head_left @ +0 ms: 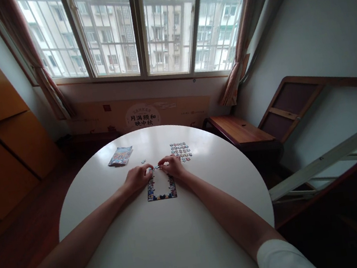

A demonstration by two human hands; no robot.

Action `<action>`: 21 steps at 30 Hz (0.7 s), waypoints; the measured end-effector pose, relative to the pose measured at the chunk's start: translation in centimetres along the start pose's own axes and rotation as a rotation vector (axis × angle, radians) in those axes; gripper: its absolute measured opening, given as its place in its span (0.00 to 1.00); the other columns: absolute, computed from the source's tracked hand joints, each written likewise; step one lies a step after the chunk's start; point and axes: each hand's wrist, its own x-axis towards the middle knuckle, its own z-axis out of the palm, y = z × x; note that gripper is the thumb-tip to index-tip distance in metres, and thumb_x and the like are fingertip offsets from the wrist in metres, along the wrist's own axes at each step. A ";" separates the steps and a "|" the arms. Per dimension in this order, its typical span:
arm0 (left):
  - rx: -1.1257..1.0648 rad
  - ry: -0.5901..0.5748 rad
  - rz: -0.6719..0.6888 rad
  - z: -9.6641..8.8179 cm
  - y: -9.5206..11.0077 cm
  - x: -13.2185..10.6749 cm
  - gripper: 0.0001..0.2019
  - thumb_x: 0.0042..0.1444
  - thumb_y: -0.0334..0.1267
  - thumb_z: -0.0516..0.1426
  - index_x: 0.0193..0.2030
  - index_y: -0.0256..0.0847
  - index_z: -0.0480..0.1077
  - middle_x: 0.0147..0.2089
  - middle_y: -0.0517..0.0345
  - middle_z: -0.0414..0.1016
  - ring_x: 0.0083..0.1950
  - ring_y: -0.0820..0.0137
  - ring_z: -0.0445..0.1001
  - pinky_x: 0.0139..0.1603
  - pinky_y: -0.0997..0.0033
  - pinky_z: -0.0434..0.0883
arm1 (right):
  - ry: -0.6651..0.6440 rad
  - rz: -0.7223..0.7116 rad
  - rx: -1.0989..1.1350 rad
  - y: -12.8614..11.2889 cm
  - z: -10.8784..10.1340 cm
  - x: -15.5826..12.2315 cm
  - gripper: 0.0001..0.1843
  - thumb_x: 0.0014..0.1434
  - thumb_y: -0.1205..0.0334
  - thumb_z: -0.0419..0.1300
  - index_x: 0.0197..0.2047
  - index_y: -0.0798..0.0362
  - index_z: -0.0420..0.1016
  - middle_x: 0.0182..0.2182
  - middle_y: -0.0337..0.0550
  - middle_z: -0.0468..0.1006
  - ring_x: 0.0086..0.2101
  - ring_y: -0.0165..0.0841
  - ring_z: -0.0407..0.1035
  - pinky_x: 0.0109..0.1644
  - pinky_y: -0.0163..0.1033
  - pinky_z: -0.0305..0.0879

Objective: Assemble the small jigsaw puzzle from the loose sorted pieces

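A small jigsaw frame [161, 194], only its border assembled, lies on the round white table [168, 243]. My left hand [138, 176] rests at the frame's top left corner, fingers curled and pressing on the top edge pieces. At the top right corner my right hand [172, 165] has its fingertips pinched down on the same edge. The two hands almost meet over the top border. What lies under the fingertips is too small to name. Loose puzzle pieces [181, 150] lie spread just beyond my right hand.
A printed packet [120, 156] lies on the table at the far left, with a single stray piece [143, 161] near it. A wooden chair [241, 131] stands right of the table, and a folded frame leans on the right wall. Window and curtains are behind.
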 end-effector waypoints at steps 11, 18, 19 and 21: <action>-0.026 -0.009 -0.024 -0.3 0.3 -0.2 0.16 0.57 0.42 0.51 0.49 0.47 0.73 0.29 0.60 0.74 0.30 0.69 0.72 0.31 0.73 0.60 | -0.009 -0.061 -0.059 0.2 0.3 0.0 0.07 0.56 0.61 0.61 0.35 0.45 0.81 0.37 0.40 0.79 0.45 0.39 0.64 0.52 0.44 0.49; -0.034 -0.010 -0.041 -0.3 0.4 -0.2 0.16 0.57 0.44 0.50 0.49 0.47 0.73 0.29 0.59 0.74 0.31 0.69 0.72 0.32 0.74 0.61 | -0.024 -0.087 -0.114 0.0 0.0 -0.2 0.09 0.59 0.60 0.59 0.37 0.48 0.81 0.38 0.45 0.77 0.45 0.39 0.62 0.51 0.43 0.49; -0.035 -0.011 -0.037 -0.3 0.3 -0.2 0.17 0.57 0.44 0.50 0.49 0.47 0.73 0.29 0.59 0.74 0.31 0.69 0.72 0.32 0.74 0.61 | -0.023 -0.090 -0.122 0.0 0.0 -0.2 0.09 0.59 0.59 0.59 0.37 0.48 0.81 0.38 0.45 0.77 0.45 0.39 0.62 0.51 0.43 0.50; -0.039 -0.008 -0.026 -0.2 0.3 -0.2 0.17 0.58 0.44 0.50 0.49 0.47 0.74 0.30 0.59 0.75 0.31 0.69 0.72 0.32 0.74 0.61 | -0.011 -0.092 -0.121 0.0 0.1 -0.2 0.09 0.59 0.60 0.58 0.37 0.48 0.81 0.38 0.45 0.77 0.45 0.39 0.62 0.51 0.43 0.50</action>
